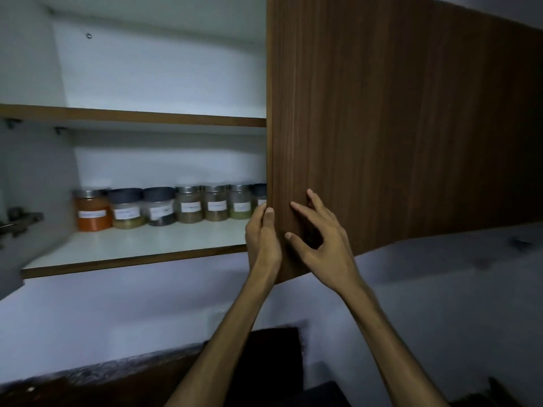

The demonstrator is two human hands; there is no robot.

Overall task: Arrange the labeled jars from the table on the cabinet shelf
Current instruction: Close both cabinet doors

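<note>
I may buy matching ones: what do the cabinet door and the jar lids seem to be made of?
Cabinet door: wood-look panel, matte brown, vertical grain lines; veneer or laminate, can't tell. Jar lids: some silvery and shiny, likely metal; others dark grey, maybe plastic.

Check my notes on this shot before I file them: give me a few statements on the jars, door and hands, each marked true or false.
1. The jars stand in a row on the lower shelf. True.
2. The leftmost jar holds something orange. True.
3. The upper shelf carries two jars. False: no jars show on it.
4. The left hand grips the door at its edge. True.
5. The right hand holds a jar. False: it holds nothing; its spread fingers lie on the door's front.
6. The jars have no labels. False: white labels show on their fronts.
</note>
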